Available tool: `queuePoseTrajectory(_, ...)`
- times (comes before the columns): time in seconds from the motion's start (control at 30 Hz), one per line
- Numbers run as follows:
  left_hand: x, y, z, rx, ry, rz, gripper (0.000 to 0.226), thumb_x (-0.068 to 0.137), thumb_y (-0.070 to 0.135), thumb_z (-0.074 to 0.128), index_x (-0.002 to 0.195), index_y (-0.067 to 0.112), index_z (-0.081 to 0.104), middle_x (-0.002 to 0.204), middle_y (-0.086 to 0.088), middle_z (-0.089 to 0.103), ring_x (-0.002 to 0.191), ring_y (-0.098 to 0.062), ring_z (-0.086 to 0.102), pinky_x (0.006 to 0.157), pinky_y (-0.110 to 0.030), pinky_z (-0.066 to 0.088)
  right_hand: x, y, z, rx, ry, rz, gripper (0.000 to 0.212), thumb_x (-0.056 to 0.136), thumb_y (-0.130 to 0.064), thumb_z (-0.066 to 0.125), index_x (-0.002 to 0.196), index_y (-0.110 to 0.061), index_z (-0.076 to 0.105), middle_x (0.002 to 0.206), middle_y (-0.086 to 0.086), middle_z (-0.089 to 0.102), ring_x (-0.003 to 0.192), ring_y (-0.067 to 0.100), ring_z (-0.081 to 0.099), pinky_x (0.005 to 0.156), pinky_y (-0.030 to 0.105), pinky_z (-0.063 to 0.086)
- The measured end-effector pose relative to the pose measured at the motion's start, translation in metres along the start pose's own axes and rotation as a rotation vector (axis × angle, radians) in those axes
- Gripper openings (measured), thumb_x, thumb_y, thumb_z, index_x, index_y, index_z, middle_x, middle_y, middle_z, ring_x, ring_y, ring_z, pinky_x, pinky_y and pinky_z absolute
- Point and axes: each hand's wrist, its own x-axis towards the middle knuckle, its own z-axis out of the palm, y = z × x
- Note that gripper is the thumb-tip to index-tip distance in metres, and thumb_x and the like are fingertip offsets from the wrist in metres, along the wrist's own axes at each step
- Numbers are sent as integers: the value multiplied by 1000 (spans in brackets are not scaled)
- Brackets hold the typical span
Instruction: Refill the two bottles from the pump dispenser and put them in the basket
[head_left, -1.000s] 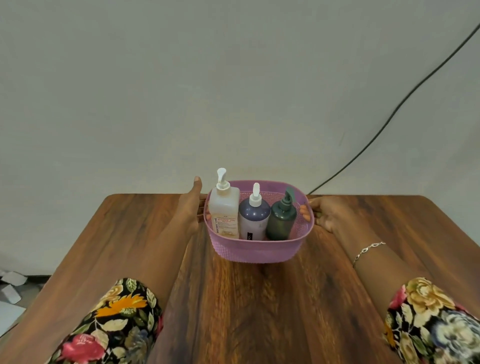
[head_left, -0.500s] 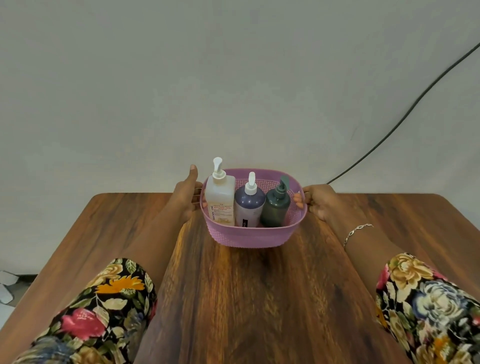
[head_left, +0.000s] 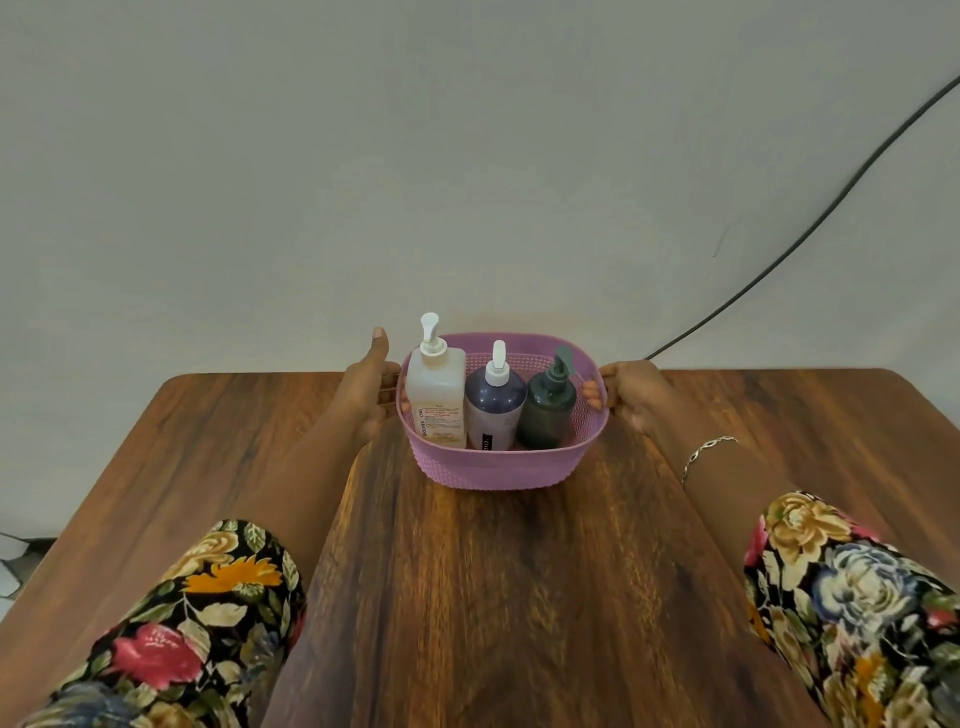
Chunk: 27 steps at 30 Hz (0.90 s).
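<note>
Left hand (head_left: 368, 391) and right hand (head_left: 632, 396) grip opposite rims of the pink perforated plastic basket (head_left: 493, 469) between them, which holds a pale rectangular pump dispenser (head_left: 436, 401), a round purple bottle (head_left: 493, 411) and a dark green bottle (head_left: 548, 417).

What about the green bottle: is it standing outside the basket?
No, the green bottle stands upright inside the basket, at its right end beside the purple bottle.

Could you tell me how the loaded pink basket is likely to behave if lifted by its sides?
The basket probably feels heavy: three bottles fill it. Its thin perforated wall may flex in a grip. The tall clear bottle looks likeliest to tip.
</note>
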Motion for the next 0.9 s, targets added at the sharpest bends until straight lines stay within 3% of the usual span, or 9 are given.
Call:
queuePoseTrajectory(0.2, 3, -2, -1, 21, 0, 27, 72, 93, 58, 25, 127, 0, 50, 124, -13, 57, 100, -25, 55, 99, -41, 43, 5, 1, 4, -12, -7, -22, 28, 92, 12, 38, 114, 9, 56, 79, 14, 57, 66, 17, 56, 69, 26, 54)
queuePoseTrajectory(0.47, 1, -13, 3, 133, 43, 130, 60, 97, 51, 25, 124, 7, 54, 116, -6, 60, 89, -17, 57, 80, -29, 47, 4, 7, 3, -64, 14, -55, 27, 88, 14, 45, 112, 8, 57, 81, 12, 58, 75, 19, 58, 75, 29, 54)
queuePoseTrajectory(0.6, -10, -17, 6, 118, 52, 184, 49, 99, 45, 27, 112, 11, 59, 100, 1, 59, 84, -14, 58, 76, -27, 46, -8, 10, 4, -103, 46, -101, 17, 87, 9, 50, 85, -1, 64, 83, 13, 61, 88, 27, 59, 87, 42, 53)
queuePoseTrajectory(0.73, -23, -27, 2, 165, 36, 247, 43, 96, 49, 29, 82, 25, 62, 90, 8, 64, 92, -17, 61, 80, -30, 50, -33, 15, 1, -116, 62, -167, 31, 89, 6, 48, 69, -14, 61, 92, 13, 63, 96, 28, 58, 87, 41, 51)
queuePoseTrajectory(0.8, -30, -34, -1, 178, 44, 257, 45, 95, 51, 32, 79, 22, 61, 88, 5, 64, 94, -20, 63, 87, -36, 52, -43, 19, -4, -100, 77, -182, 32, 90, 8, 44, 72, -12, 62, 87, 10, 61, 94, 27, 56, 89, 41, 49)
queuePoseTrajectory(0.9, -47, -41, 3, 122, 49, 242, 46, 96, 48, 34, 87, 12, 63, 92, 0, 66, 97, -23, 63, 90, -36, 51, -57, 28, -7, -98, 89, -165, 28, 88, 15, 39, 100, 4, 62, 86, 9, 59, 89, 22, 53, 91, 40, 49)
